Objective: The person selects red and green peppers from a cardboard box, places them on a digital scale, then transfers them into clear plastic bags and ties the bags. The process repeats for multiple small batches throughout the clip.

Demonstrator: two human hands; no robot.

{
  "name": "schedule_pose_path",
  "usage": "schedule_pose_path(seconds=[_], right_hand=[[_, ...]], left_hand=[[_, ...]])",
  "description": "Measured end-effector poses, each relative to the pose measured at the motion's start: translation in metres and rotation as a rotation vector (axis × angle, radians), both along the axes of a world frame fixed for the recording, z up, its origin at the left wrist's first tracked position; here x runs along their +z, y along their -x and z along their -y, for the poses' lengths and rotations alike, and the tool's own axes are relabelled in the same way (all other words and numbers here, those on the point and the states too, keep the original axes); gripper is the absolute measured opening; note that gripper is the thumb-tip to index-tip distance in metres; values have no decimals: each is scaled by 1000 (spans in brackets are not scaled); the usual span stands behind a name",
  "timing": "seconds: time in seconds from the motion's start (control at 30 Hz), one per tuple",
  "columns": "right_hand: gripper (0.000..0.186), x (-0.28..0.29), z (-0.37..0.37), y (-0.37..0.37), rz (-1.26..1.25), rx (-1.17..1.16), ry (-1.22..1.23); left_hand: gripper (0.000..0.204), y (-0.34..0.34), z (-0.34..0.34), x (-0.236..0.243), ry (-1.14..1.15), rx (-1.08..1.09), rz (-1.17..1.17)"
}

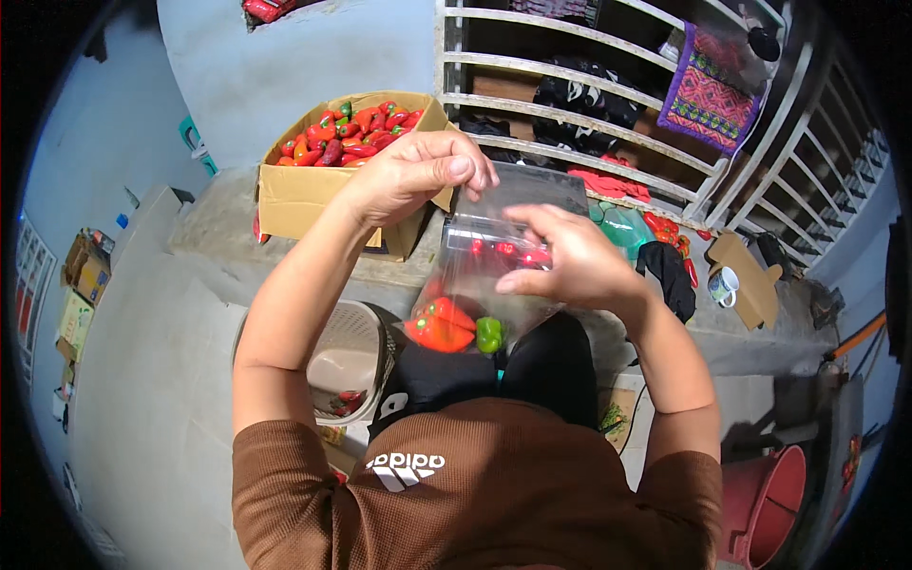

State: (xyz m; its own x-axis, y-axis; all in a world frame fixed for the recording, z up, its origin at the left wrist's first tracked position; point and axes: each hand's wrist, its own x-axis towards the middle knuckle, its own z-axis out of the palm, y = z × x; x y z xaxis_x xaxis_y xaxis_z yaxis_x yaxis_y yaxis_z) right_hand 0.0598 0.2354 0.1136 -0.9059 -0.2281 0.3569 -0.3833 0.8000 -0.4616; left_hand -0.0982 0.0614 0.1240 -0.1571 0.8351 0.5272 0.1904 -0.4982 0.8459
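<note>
Clear film bag [486, 293], glossy lobed peppers [445, 326] inside, below left hand [425, 178] (curled, grip unclear); right hand [581, 258] splayed alongside.

Seemingly a home where produce is handled: white metal grille [551, 66] and patterned textile [714, 90] at upper right, mug [723, 286] at right, carton [304, 199] of red peppers [356, 133] at upper left-centre

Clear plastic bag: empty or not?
Not empty: a red-orange pepper and a green pepper show through the lower part of the clear plastic bag.
</note>
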Motion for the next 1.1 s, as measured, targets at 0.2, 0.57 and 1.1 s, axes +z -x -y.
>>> schedule_pose_path(seconds=[0.2,0.57,1.1], right_hand=[[29,9,3,3,140,-12,241],[22,-5,-16,20,95,-199,19],[27,5,-1,47,-109,-166,243]], left_hand=[[22,3,3,-3,67,64,4],[21,-8,-25,-30,186,171,49],[47,-68,-10,-191,10,62,1135]])
